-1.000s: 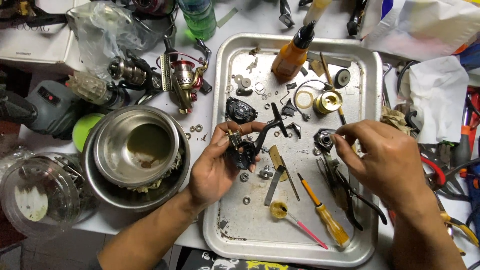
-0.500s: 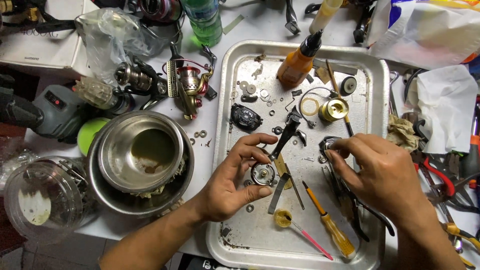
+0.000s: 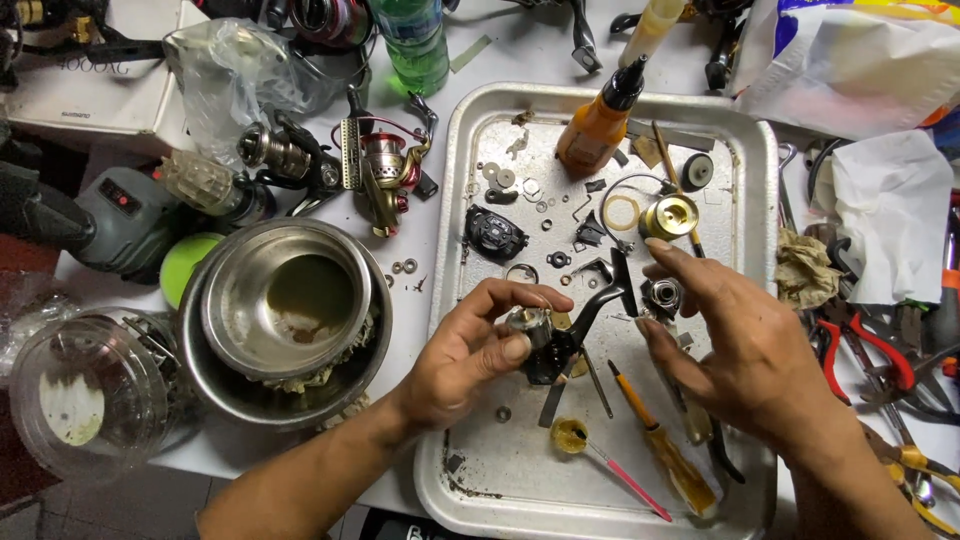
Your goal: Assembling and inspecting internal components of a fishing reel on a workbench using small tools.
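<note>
Left hand (image 3: 470, 355) pinches the black reel body (image 3: 548, 350) over the metal tray (image 3: 452, 190); right hand (image 3: 740, 345) open, holding nothing; best keep the body low so loose parts land inside

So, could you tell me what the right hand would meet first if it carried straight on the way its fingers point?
The right hand points up-left over the tray. Its fingertips already hover by the small dark metal part; just beyond lies the black reel handle. Height is unclear.

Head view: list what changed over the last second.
The left hand kept hold of the black reel body, turning it so a small silver part shows at the fingertips. The right hand let go of the part it pinched and opened its fingers. The metal tray, steel bowls and orange bottle stayed put.
</note>
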